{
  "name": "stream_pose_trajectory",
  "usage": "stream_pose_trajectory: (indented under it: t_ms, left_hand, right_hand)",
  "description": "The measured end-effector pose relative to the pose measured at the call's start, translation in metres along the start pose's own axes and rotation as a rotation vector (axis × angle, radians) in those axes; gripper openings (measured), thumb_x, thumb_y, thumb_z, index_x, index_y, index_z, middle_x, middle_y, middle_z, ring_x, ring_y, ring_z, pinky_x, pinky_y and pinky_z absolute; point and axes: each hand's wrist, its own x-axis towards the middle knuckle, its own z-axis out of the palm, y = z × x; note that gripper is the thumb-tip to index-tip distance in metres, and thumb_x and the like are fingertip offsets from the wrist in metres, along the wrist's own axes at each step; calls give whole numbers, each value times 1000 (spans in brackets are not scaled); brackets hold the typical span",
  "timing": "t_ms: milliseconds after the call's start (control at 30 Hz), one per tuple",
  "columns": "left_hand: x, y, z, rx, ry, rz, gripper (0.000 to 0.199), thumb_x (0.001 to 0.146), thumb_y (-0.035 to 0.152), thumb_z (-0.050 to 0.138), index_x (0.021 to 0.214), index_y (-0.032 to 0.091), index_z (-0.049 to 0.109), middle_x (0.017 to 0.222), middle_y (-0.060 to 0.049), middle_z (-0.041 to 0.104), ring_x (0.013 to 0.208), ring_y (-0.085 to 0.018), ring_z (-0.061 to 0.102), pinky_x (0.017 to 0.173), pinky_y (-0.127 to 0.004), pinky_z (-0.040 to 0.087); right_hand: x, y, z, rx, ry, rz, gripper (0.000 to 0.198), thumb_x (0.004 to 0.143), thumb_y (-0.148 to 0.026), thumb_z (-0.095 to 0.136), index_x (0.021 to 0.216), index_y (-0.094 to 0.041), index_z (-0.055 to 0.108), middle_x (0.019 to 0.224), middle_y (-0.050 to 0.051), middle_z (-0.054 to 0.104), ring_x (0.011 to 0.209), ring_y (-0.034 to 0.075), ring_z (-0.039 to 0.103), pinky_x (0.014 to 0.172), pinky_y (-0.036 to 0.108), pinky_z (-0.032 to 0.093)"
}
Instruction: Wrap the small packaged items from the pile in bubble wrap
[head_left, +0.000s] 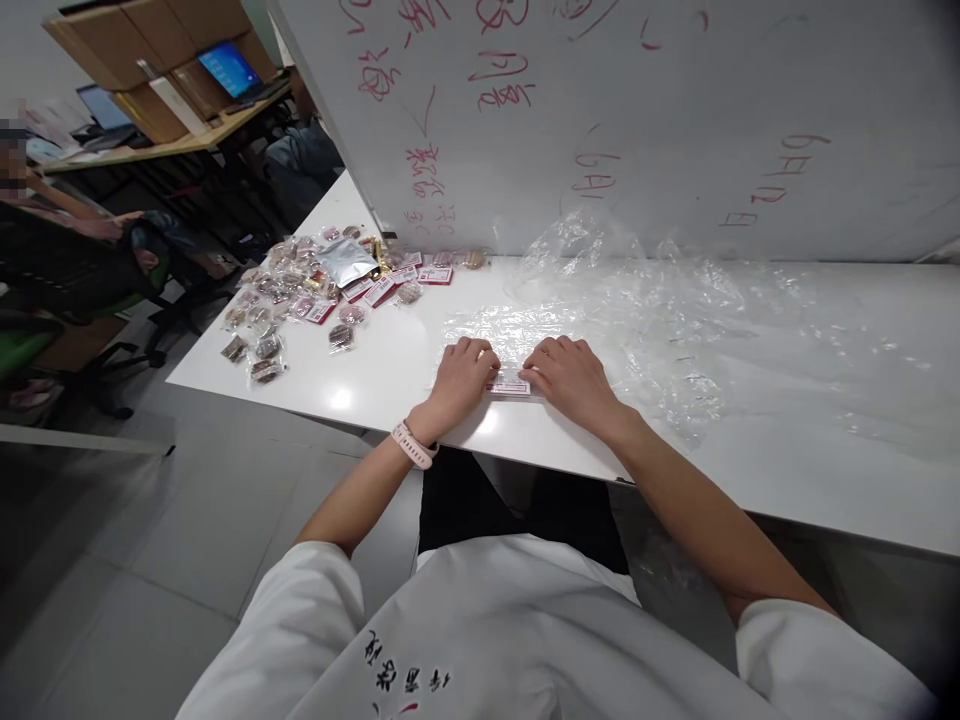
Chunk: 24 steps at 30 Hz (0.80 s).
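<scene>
From the head view, your left hand (459, 375) and right hand (574, 380) press down on a small red-and-white packet (509, 385) lying at the near edge of the white tabletop (787, 450). Your fingers are curled down, pinning the packet's two ends. Clear plastic sheeting (637, 310) spreads just behind. A heap of snack packets (300, 300) lies well apart to your left, below the whiteboard (675, 120).

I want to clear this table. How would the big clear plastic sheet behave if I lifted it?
The crumpled clear plastic sheet is probably floppy and very light: it lies in thin, glossy wrinkles on the white table. It would likely sag and slide easily.
</scene>
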Motion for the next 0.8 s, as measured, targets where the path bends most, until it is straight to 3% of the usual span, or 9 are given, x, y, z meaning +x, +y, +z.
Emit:
stream_pose_trajectory:
  t_ms: [133, 200, 333, 467, 567, 667, 733, 800]
  left_hand:
    - [-16, 5, 8, -88, 48, 52, 21, 99, 33, 49, 107, 18, 60, 102, -10, 63, 96, -26, 54, 84, -40, 43]
    - [-23, 5, 8, -93, 64, 89, 38, 92, 44, 60, 118, 17, 56, 111, -12, 62, 104, -28, 53, 88, -42, 44]
    - [-30, 3, 9, -67, 87, 86, 33, 95, 34, 57, 123, 17, 55, 116, -14, 60, 103, -27, 53, 86, -40, 46]
    - [-26, -1, 7, -51, 63, 81, 31, 98, 34, 51, 124, 17, 57, 112, -13, 62, 99, -26, 52, 82, -39, 46]
    - [-17, -6, -3, -31, -5, 68, 35, 100, 41, 46, 119, 16, 63, 105, -12, 65, 96, -26, 53, 83, -39, 44]
    - [0, -14, -17, -28, -113, 80, 41, 101, 48, 40, 104, 19, 69, 94, -9, 66, 95, -25, 53, 89, -42, 40]
    - [12, -20, -23, -24, -162, 86, 45, 102, 48, 37, 94, 18, 70, 98, -9, 66, 99, -26, 52, 93, -45, 37]
    - [23, -27, -22, -13, -172, 56, 44, 102, 47, 38, 91, 17, 68, 106, -11, 64, 103, -27, 50, 96, -47, 35]
  right_hand:
    - [-6, 5, 7, 49, 115, -61, 33, 102, -31, 42, 89, -18, 69, 93, 10, 67, 88, 24, 52, 78, 38, 35]
    - [-8, 7, 9, 75, 111, -88, 35, 102, -39, 44, 90, -18, 69, 90, 10, 67, 87, 23, 53, 79, 37, 36]
    - [-9, 9, 9, 88, 58, -145, 45, 90, -58, 59, 97, -15, 69, 96, 10, 67, 90, 24, 56, 83, 37, 39]
    - [-11, 10, 9, 71, 20, -145, 47, 89, -56, 62, 110, -15, 67, 103, 11, 67, 95, 26, 59, 85, 38, 40]
    - [-11, 8, 10, 120, 62, -123, 45, 97, -52, 52, 121, -17, 63, 106, 11, 70, 99, 25, 61, 87, 39, 40]
    - [-8, 6, 10, 122, 102, -78, 40, 102, -48, 42, 109, -19, 67, 99, 9, 72, 94, 24, 62, 87, 39, 40]
    - [-6, 4, 10, 80, 150, -26, 39, 102, -46, 41, 103, -19, 69, 99, 10, 72, 93, 25, 61, 85, 39, 40]
    - [-4, 3, 11, 36, 226, 18, 34, 102, -38, 42, 109, -19, 68, 112, 11, 70, 100, 27, 59, 86, 41, 40]
